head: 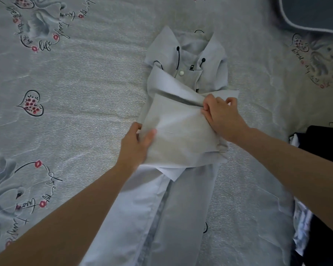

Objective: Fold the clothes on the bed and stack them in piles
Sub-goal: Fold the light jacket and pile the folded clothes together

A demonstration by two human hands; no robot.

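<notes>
Lying nearest the person, the long lower body of a pale blue-grey collared button shirt (pixel 181 198) stretches flat between the two forearms, not yet folded up. Just beyond it, the left hand (pixel 136 144) grips the near-left edge of a folded-over sleeve panel, thumb on top and fingers curled beneath, while the right hand (pixel 222 116) pinches a bunched ridge of the same cloth at the panel's far-right edge. Both sleeves seem to be crossed over the chest, so the side folds look largely done; the bottom-to-collar fold appears to remain. Beyond the hands, the collar with its black piping and white button lies open on the grey bed sheet printed with hearts and script (pixel 85 93). To the right of the right forearm sits a heap of dark navy and white clothes (pixel 323 169); whether it is a finished pile or waiting work is unclear. Farthest off, past the right hand, rests a dark grey cushion with white edging (pixel 313 12).
</notes>
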